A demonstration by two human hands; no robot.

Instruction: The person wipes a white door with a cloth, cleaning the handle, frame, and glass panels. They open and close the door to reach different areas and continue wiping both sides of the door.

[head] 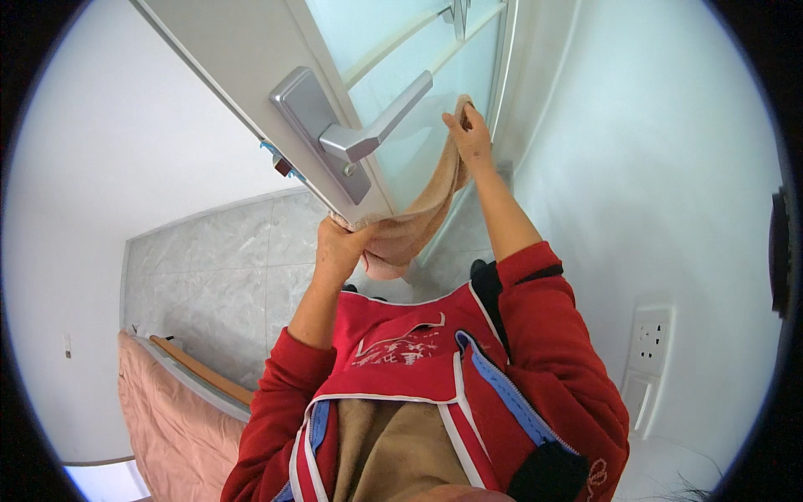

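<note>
A pinkish-beige cloth hangs in a sagging curve between my two hands. My left hand grips one end of it by the edge of a white-framed door, below the lock plate. Higher up and to the right, my right hand pinches the other end in front of the door's frosted glass panel. A silver lever handle juts out from its plate above the cloth. The latch protrudes from the door's edge, with bits of blue material around it.
A white wall rises close on the right, bearing a socket panel and a switch. Grey marble-look tiles cover the floor. At the lower left stands a bed with a pink cover. I wear a red apron with writing on it.
</note>
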